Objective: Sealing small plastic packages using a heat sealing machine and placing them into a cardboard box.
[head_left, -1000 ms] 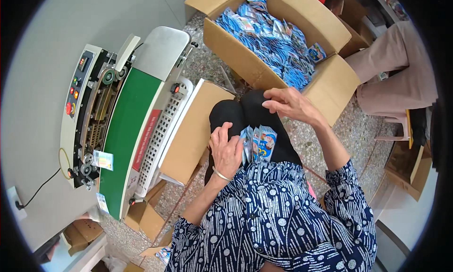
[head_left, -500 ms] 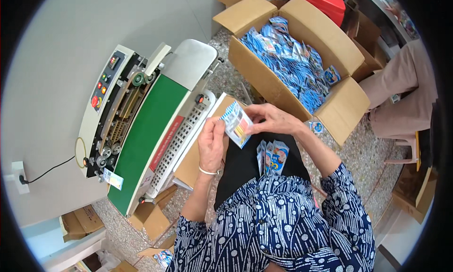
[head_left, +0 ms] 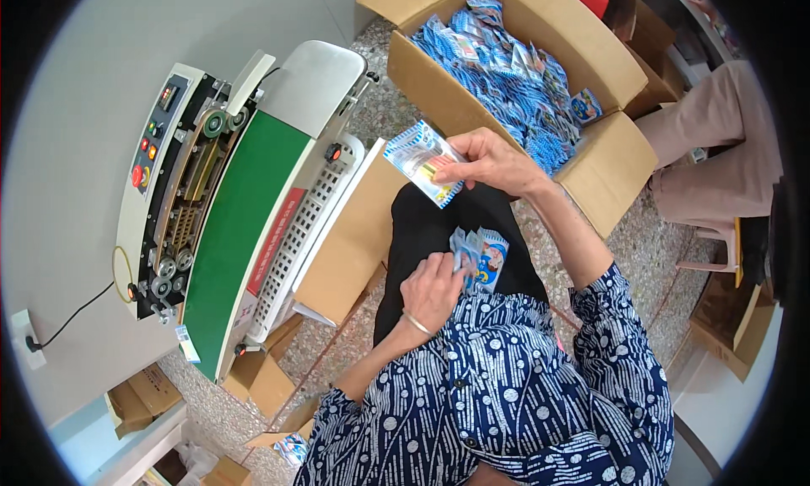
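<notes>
Right hand (head_left: 494, 161): your grip pinches one blue packet (head_left: 422, 161), long axis tilted, held up just right of the sealing machine (head_left: 245, 207). Left hand (head_left: 432, 290): your grip rests on the lap pile of packets (head_left: 479, 256), clasping them loosely. Right hand nearer the green belt (head_left: 236, 224).

The person wears a dark blue top (head_left: 506, 385) printed all over with white dots, streaks and leaf-like strokes — a row of small dark buttons runs down its front. The sleeves are pushed up above the elbows, leaving both forearms bare. Below the top, black trousers (head_left: 439, 233) cover the lap. A thin silver bangle (head_left: 415, 323) circles the wrist of the left hand (head_left: 432, 290) — just above the top's hem.
</notes>
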Tool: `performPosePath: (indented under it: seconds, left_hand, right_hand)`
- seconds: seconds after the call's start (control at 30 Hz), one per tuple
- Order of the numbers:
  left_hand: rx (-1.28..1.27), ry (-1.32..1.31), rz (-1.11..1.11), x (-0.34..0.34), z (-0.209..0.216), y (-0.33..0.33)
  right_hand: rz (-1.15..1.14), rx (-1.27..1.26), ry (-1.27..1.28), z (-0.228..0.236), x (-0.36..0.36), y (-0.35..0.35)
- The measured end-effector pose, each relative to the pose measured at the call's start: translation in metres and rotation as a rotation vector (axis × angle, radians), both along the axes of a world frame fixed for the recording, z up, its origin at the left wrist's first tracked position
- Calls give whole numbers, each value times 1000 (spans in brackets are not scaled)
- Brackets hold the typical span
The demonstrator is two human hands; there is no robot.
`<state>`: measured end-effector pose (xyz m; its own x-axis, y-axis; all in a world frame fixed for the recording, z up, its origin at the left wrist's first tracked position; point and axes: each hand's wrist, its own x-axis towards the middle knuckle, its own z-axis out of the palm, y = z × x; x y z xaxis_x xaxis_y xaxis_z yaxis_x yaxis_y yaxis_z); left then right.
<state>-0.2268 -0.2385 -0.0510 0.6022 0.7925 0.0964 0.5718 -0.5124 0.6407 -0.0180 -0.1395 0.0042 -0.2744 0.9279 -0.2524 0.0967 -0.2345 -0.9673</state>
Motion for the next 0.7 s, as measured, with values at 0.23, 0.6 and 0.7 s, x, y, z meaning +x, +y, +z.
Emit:
performPosePath:
  seconds: [0.23,0.6,0.7]
  left_hand:
    - [-314,-370,212,-9,-2,9]
    - [-1039,-1375,425,-47,13,90]
    - [-1042,-1335,423,-47,9,91]
  right_hand:
    - [-48,-28,152,-3,-9,35]
    - [-58,15,184,-12,-66,136]
    - [-48,-5,189,-18,-78,160]
